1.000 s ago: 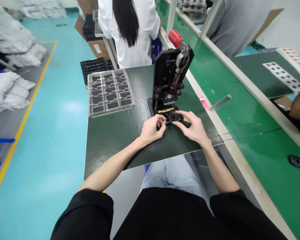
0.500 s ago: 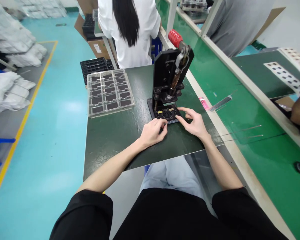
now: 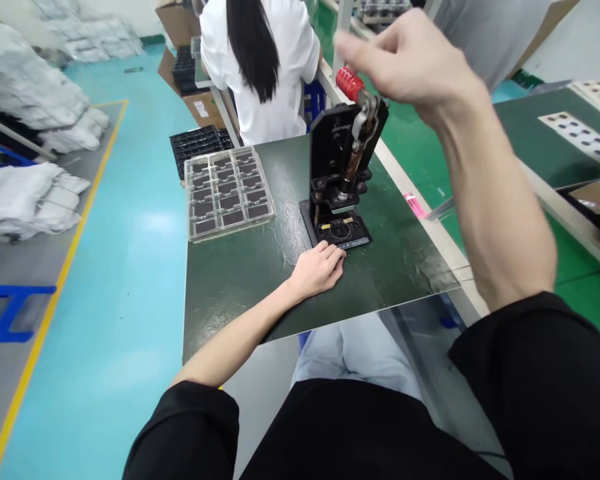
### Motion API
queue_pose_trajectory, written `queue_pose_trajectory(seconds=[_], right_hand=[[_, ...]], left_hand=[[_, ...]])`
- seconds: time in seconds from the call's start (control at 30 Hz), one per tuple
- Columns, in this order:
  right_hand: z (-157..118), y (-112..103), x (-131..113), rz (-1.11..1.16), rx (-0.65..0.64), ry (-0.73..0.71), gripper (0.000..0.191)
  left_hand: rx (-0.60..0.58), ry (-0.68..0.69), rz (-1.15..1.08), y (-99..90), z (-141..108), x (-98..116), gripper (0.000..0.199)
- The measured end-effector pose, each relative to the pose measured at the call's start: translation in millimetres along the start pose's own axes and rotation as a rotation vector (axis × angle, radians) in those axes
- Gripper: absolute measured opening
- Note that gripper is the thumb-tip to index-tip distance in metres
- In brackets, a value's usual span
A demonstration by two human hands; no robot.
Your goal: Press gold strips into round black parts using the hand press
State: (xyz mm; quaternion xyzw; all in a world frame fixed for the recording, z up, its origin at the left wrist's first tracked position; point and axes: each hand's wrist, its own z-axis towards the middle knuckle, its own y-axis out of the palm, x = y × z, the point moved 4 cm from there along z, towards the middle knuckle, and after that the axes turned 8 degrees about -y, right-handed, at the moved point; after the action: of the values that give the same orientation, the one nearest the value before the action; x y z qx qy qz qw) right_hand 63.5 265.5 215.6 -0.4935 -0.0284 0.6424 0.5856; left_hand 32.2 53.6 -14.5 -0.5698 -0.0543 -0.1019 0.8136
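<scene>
A black hand press [image 3: 333,150] with a red grip [image 3: 350,83] on its lever stands on the dark green table. On its base lies a black fixture plate [image 3: 340,231] with a ring outline and two small yellow pieces. My left hand [image 3: 320,268] rests at the front edge of that base, its fingers curled; whatever is inside them is hidden. My right hand [image 3: 413,60] is raised just above and to the right of the red grip. Its fingers stretch toward the left, slightly blurred, and do not wrap round the grip.
A clear compartment tray [image 3: 229,193] with dark flat pieces sits left of the press, and black trays [image 3: 197,145] lie beyond it. A co-worker in a white top [image 3: 285,73] sits ahead. The green conveyor belt [image 3: 415,147] runs along the right behind a pale rail.
My right hand has left the press base and risen to beside the red grip. My left hand stays at the base's front edge, its fingers more closed. The view has shifted slightly.
</scene>
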Motion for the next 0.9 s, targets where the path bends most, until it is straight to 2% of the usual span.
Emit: queue_pose_trajectory(seconds=[0.07, 0.1, 0.13, 0.2, 0.27, 0.33, 0.37, 0.43, 0.57, 0.7, 0.8, 0.9], right_hand=[[7, 7, -2, -0.017, -0.175, 0.026, 0.056], [7, 9, -4, -0.015, -0.217, 0.024, 0.053], [5, 10, -6, 0.002, -0.204, 0.007, 0.050], [-4, 10, -14, 0.018, -0.080, -0.085, 0.037], [-24, 6, -28, 0.045, 0.159, -0.255, 0.020], [-54, 4, -40, 0.020, 0.399, -0.398, 0.021], [-71, 5, -43, -0.002, 0.492, -0.424, 0.023], [-101, 15, -37, -0.029, 0.561, -0.362, 0.032], [-144, 50, 9, 0.002, 0.376, -0.148, 0.052], [-164, 74, 51, -0.045, 0.253, -0.060, 0.055], [-167, 71, 52, -0.104, 0.217, -0.076, 0.054], [-162, 48, 22, -0.173, 0.307, -0.151, 0.050]], left_hand=[[-0.001, 0.001, -0.016, 0.2, 0, -1, 0.020], [0.002, 0.002, -0.022, 0.3, 0, -1, 0.020], [0.007, 0.002, -0.028, 0.2, 0, -1, 0.020], [0.015, 0.001, -0.035, 0.2, 0, -2, 0.020], [0.012, 0.002, -0.041, 0.5, 1, -2, 0.020], [0.003, 0.003, -0.043, 0.8, 1, -2, 0.019], [-0.001, 0.003, -0.042, 0.8, 2, -3, 0.019], [-0.006, 0.005, -0.045, 0.7, 2, -3, 0.018], [-0.007, 0.016, -0.044, 0.1, 2, -2, 0.016], [0.003, 0.025, -0.023, -0.8, 2, -2, 0.017], [0.008, 0.024, -0.036, -1.2, 3, -2, 0.016], [0.001, 0.021, -0.039, -0.8, 3, -2, 0.018]])
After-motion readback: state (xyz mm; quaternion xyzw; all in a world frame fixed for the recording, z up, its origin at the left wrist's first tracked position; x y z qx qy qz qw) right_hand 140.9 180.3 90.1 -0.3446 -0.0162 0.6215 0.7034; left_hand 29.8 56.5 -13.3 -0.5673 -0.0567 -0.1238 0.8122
